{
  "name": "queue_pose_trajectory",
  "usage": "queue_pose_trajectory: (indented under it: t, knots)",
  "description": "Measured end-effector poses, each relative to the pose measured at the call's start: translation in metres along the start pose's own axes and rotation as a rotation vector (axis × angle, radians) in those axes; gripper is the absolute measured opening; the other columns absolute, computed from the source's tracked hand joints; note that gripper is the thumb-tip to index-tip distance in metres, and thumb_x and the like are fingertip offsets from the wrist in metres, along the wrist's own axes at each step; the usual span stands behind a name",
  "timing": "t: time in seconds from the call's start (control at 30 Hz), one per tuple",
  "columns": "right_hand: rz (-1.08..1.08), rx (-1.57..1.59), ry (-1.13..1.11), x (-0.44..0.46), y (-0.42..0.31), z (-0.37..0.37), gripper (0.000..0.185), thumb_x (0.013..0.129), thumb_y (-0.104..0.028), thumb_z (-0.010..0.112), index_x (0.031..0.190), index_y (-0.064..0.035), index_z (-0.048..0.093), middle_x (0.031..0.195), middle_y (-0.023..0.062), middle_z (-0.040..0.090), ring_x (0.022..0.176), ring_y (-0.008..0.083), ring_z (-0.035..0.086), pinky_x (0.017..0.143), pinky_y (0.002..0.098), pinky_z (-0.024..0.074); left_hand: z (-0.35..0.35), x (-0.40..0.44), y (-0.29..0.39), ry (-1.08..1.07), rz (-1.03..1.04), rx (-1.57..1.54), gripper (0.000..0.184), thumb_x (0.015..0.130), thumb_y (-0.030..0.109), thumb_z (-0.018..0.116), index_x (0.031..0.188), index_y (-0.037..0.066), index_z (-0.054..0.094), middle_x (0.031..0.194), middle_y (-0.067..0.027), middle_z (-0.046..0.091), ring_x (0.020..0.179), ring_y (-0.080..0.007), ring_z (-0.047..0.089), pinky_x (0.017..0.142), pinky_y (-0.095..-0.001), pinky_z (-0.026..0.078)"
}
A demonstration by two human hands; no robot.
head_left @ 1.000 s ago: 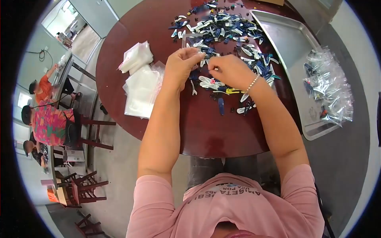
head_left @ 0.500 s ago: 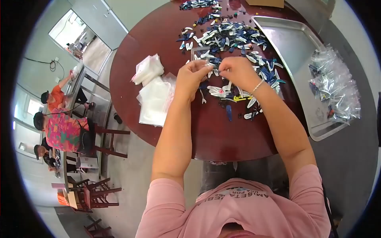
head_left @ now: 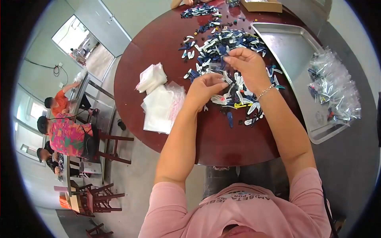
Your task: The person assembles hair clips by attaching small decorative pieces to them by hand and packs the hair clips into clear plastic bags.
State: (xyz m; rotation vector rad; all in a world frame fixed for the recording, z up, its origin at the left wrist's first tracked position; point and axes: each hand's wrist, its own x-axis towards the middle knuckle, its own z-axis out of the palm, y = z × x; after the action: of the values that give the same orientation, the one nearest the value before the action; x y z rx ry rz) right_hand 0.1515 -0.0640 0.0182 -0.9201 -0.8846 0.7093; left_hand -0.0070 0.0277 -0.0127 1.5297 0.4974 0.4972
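Observation:
My left hand (head_left: 205,90) is pinched, thumb against fingers, on what looks like a small clear plastic bag (head_left: 217,71), hard to make out over the clips. Just above and to its right, my right hand (head_left: 250,68) grips a dark blue hair clip (head_left: 222,50) between thumb and fingertips. Under and beyond both hands spreads a pile of navy and white snap hair clips (head_left: 234,41). Nearer me lie more white clips, a yellow one (head_left: 240,106) and a single blue clip (head_left: 230,119).
Stacks of clear bags (head_left: 160,107) lie left on the round table (head_left: 234,146). A metal tray (head_left: 287,47) at right holds filled bags (head_left: 335,87). A cardboard box (head_left: 262,6) and another person's arm (head_left: 180,3) are at the far edge. Several people sit at left.
My right hand has moved up and right, away from the left, and now has a blue clip. The left hand has shifted right and lower. The whole view has shifted slightly.

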Motion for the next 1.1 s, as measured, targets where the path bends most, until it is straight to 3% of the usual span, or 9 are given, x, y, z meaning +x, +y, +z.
queue_pose_trajectory:
  t: [0.33,0.4,0.53,0.63,0.73,0.8,0.93,1.03,1.1]
  knots:
    - [-0.034,-0.417,-0.082,-0.003,-0.002,0.000,0.012,0.085,-0.005,0.069,0.096,0.0000,0.071,0.095,0.0020,0.068,0.081,0.0070,0.060,0.074,0.0214,0.0479,-0.001,0.000,0.006,0.020,-0.109,-0.229,0.033,0.083,0.010,0.072,0.113,0.002,0.060,0.102,-0.0087,0.068,0.098,-0.0190,0.065,0.083,-0.0341,0.051]
    - [-0.222,-0.818,-0.144,-0.003,-0.003,-0.002,0.011,0.088,-0.008,0.066,0.094,-0.0013,0.072,0.103,0.0025,0.066,0.084,0.0084,0.060,0.074,0.0243,0.0483,-0.001,0.000,0.004,0.009,-0.090,-0.224,0.033,0.083,0.010,0.072,0.112,0.002,0.060,0.102,-0.0084,0.068,0.097,-0.0188,0.065,0.082,-0.0343,0.051]
    - [-0.222,-0.737,-0.166,-0.001,0.004,-0.001,0.017,0.090,-0.008,0.061,0.104,-0.0025,0.069,0.110,0.0033,0.064,0.089,0.0105,0.059,0.080,0.0257,0.0485,0.000,-0.002,0.006,0.004,-0.109,-0.242,0.038,0.080,0.012,0.075,0.113,0.003,0.060,0.102,-0.0059,0.067,0.095,-0.0151,0.063,0.081,-0.0307,0.050]
    - [-0.020,-0.384,-0.182,0.002,0.003,-0.008,0.039,0.091,-0.005,0.056,0.129,-0.0028,0.053,0.115,0.0066,0.062,0.105,0.0140,0.058,0.091,0.0270,0.0466,-0.002,-0.004,0.011,-0.033,-0.106,-0.285,0.037,0.082,0.016,0.074,0.115,0.005,0.060,0.103,-0.0060,0.067,0.098,-0.0157,0.063,0.081,-0.0317,0.049]
    - [0.021,-0.219,-0.248,-0.001,0.002,-0.005,0.039,0.091,-0.004,0.056,0.130,-0.0014,0.052,0.118,0.0091,0.060,0.107,0.0141,0.057,0.090,0.0273,0.0474,-0.003,-0.008,0.014,-0.103,-0.144,-0.347,0.039,0.086,0.028,0.070,0.118,0.007,0.060,0.104,-0.0064,0.067,0.099,-0.0164,0.063,0.081,-0.0327,0.049]
    - [0.130,-0.044,-0.225,-0.003,0.001,-0.002,0.031,0.090,-0.005,0.060,0.120,-0.0004,0.059,0.109,0.0075,0.064,0.097,0.0116,0.059,0.083,0.0253,0.0489,-0.004,-0.010,0.017,-0.234,-0.182,-0.373,0.044,0.090,0.039,0.064,0.120,0.007,0.058,0.107,-0.0077,0.066,0.100,-0.0168,0.062,0.079,-0.0331,0.049]
    - [-0.033,-0.544,-0.112,0.001,-0.002,-0.008,0.015,0.085,-0.012,0.069,0.094,-0.0001,0.069,0.083,0.0026,0.068,0.075,0.0069,0.061,0.067,0.0225,0.0490,-0.007,-0.004,0.011,-0.258,-0.130,-0.373,0.053,0.091,0.042,0.061,0.125,0.002,0.053,0.112,-0.0121,0.064,0.101,-0.0210,0.062,0.078,-0.0344,0.050]
    - [0.029,-0.149,0.053,0.005,-0.011,-0.011,0.016,0.088,-0.014,0.065,0.091,0.0014,0.069,0.085,0.0028,0.069,0.079,0.0078,0.062,0.069,0.0235,0.0489,-0.009,0.004,0.005,-0.048,-0.155,-0.217,0.047,0.091,0.038,0.062,0.120,0.002,0.054,0.115,-0.0148,0.063,0.107,-0.0229,0.060,0.084,-0.0354,0.049]
    - [-0.215,-0.852,0.036,0.006,-0.016,-0.028,0.016,0.085,-0.016,0.066,0.087,-0.0011,0.069,0.081,0.0062,0.069,0.073,0.0134,0.064,0.067,0.0269,0.0486,-0.010,0.007,0.001,0.062,-0.117,-0.114,0.043,0.091,0.034,0.062,0.118,0.002,0.056,0.112,-0.0121,0.065,0.102,-0.0193,0.060,0.083,-0.0333,0.048]
